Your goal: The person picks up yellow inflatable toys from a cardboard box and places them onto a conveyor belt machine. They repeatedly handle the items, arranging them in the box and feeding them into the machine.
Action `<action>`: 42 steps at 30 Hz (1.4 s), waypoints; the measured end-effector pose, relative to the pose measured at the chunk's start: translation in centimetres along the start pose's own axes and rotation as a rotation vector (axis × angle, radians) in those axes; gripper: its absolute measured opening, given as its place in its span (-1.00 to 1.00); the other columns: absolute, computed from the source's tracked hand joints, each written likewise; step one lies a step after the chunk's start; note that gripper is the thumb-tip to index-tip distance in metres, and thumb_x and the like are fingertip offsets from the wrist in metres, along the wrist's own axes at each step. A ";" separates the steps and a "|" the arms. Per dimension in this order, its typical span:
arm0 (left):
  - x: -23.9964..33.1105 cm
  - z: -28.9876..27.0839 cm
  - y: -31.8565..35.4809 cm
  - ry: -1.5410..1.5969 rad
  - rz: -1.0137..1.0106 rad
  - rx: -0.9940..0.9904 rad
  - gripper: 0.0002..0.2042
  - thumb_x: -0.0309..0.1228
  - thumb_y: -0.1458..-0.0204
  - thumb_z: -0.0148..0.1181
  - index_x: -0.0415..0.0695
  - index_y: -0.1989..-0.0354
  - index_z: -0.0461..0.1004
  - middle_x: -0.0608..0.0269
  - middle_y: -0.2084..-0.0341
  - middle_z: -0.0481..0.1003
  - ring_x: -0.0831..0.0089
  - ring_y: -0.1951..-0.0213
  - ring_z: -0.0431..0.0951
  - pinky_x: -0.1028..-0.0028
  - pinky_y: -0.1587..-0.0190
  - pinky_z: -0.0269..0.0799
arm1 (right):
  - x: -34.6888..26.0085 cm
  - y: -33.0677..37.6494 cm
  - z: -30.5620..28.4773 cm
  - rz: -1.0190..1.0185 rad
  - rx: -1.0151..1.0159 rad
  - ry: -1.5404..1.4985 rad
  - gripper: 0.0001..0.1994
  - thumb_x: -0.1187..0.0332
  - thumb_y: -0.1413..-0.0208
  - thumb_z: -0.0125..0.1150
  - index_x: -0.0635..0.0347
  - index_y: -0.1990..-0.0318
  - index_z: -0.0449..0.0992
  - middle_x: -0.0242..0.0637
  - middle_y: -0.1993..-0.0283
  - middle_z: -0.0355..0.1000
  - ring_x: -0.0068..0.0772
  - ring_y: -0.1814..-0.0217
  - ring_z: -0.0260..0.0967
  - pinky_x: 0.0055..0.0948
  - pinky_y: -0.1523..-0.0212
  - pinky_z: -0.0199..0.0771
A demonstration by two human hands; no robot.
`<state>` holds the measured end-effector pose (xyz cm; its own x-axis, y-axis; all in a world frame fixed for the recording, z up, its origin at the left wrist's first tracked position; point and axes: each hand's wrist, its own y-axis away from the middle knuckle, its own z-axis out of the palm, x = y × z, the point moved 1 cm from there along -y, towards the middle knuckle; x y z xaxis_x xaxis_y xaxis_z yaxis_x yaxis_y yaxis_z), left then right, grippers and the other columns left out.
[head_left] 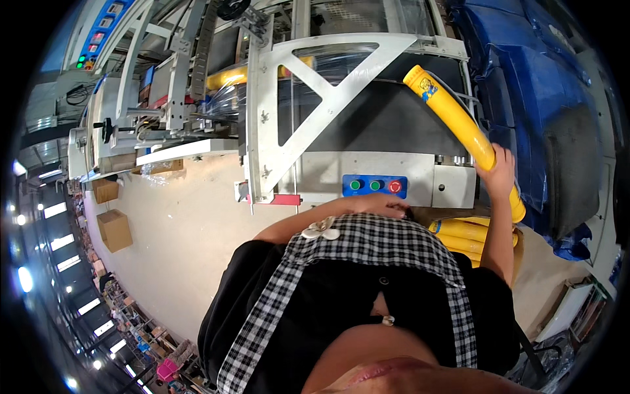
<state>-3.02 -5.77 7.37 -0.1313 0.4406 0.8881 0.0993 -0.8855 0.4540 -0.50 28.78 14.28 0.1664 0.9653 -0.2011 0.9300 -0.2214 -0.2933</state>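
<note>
My right hand (497,172) is closed around a long yellow tube (454,119). Its far end, printed with a small cartoon picture, slants up and left over the black conveyor belt (380,121). Just below the hand another yellow stretch (516,207) shows; I cannot tell whether it belongs to the same tube. My left hand (388,205) lies flat at the front of my checked apron (384,235), fingers extended and holding nothing I can see. Close beyond it is a blue control panel (375,186) with two green buttons and a red one.
A white triangular guard frame (269,125) stands over the belt. Farther left, a yellow tube (227,77) lies under clear film in the machine. More yellow tubes (462,230) fill a box by my right side. Blue covered stacks (525,98) stand right; a cardboard box (114,230) sits on the floor left.
</note>
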 end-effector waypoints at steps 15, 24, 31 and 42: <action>0.8 1.5 1.7 0.281 -0.071 0.121 -0.48 -0.03 -0.24 -0.02 -0.13 -0.24 0.30 0.19 -0.07 0.43 0.40 -0.14 0.37 0.45 -0.21 0.21 | 0.0 -17.9 10.5 -0.321 -0.081 -0.024 -0.41 0.23 0.21 0.45 -0.06 -0.08 0.43 -0.28 0.02 0.35 -0.12 -0.08 0.28 -0.19 -0.10 0.33; -0.8 2.4 1.0 0.355 -0.054 0.104 -0.49 -0.09 -0.25 -0.01 -0.17 -0.25 0.26 0.12 -0.04 0.43 0.39 -0.11 0.39 0.46 -0.18 0.24 | 1.6 -7.7 7.6 -0.052 0.246 -0.269 -0.71 0.24 0.01 0.33 0.10 0.13 0.56 -0.15 0.11 0.44 -0.08 -0.03 0.35 -0.21 -0.07 0.31; -3.2 2.5 -1.5 0.168 0.037 -0.036 -0.56 -0.20 -0.25 0.01 -0.13 -0.25 0.29 0.23 -0.01 0.43 0.50 -0.08 0.39 0.47 -0.14 0.28 | 12.2 27.4 8.7 1.086 0.272 0.671 -0.69 0.13 -0.05 0.25 0.21 0.25 0.51 0.01 0.34 0.41 0.06 0.19 0.38 -0.07 0.13 0.40; 1.0 2.3 -2.6 0.359 -0.197 -0.255 -0.57 -0.39 -0.26 -0.06 -0.30 -0.27 0.20 0.11 -0.14 0.36 0.42 -0.19 0.31 0.47 -0.25 0.14 | 1.5 37.1 7.8 1.913 -0.232 0.369 -0.43 0.09 0.03 0.26 0.28 -0.06 0.35 0.00 -0.14 0.28 -0.04 -0.17 0.33 -0.23 -0.01 0.45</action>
<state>-1.19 -2.67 7.28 -0.4603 0.5641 0.6855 -0.2011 -0.8183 0.5384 31.69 20.98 -4.16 0.8584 -0.4965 0.1288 -0.5118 -0.8459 0.1501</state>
